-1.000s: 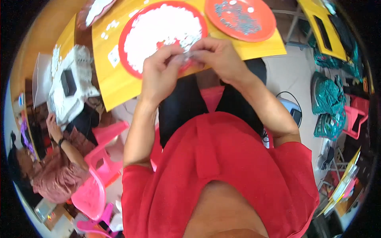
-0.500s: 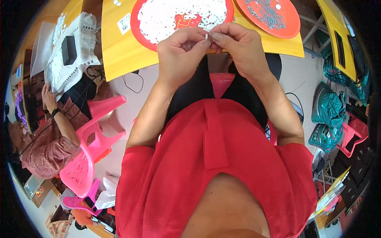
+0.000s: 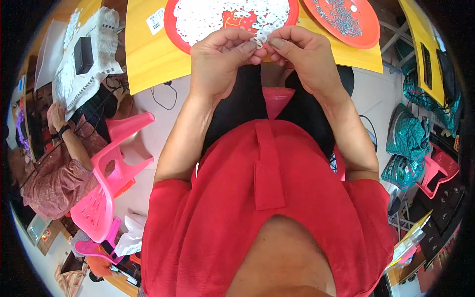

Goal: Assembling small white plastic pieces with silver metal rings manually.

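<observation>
Hands (image 3: 262, 54) pinched around white ring (image 3: 259, 38)

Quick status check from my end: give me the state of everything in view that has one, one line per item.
left hand: raised over the table edge, fingers pinching a small white ring
right hand: raised, fingers pinching the same piece
small white ring: held between both hands, off the plate
red plate: on the yellow table, heaped with white rings
second red plate: on the table, strewn with small dark metal parts
pink chair: unoccupied, beside a seated person
</observation>
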`<control>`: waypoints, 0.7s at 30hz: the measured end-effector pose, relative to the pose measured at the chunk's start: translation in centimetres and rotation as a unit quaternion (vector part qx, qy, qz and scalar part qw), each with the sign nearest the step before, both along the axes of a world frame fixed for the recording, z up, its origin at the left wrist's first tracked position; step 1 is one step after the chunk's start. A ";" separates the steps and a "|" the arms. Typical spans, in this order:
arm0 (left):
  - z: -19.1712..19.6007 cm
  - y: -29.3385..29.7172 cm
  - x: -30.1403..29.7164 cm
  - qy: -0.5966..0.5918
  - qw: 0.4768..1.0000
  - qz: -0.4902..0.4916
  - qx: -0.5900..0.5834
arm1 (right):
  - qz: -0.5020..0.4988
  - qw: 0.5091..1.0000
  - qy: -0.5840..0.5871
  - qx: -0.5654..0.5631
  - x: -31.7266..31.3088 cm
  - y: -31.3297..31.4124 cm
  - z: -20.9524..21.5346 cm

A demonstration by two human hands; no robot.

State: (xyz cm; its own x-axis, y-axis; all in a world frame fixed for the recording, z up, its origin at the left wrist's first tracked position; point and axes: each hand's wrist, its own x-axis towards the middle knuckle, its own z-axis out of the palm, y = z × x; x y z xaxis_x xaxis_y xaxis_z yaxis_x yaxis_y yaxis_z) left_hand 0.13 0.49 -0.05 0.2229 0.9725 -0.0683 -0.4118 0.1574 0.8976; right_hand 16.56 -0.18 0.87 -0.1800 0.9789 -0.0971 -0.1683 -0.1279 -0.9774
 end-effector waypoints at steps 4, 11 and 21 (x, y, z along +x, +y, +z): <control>-0.2 -0.1 0.0 -0.003 1.000 -0.011 -0.007 | 0.016 0.998 0.049 -0.023 -0.3 -0.2 0.9; -0.5 -0.4 0.2 0.005 1.000 -0.021 0.006 | 0.035 0.997 -0.060 0.029 0.1 -0.1 0.1; -0.3 -0.4 0.1 0.045 0.999 -0.021 0.016 | 0.035 0.996 -0.071 0.045 0.0 -0.2 0.3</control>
State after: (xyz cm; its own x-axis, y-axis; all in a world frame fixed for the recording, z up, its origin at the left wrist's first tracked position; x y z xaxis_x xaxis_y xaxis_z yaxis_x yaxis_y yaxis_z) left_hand 0.21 0.05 -0.31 0.2576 0.9644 -0.0594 -0.3223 0.1437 0.9357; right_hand 16.53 -0.35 1.20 -0.2387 0.9703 -0.0396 -0.0221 -0.0462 -0.9987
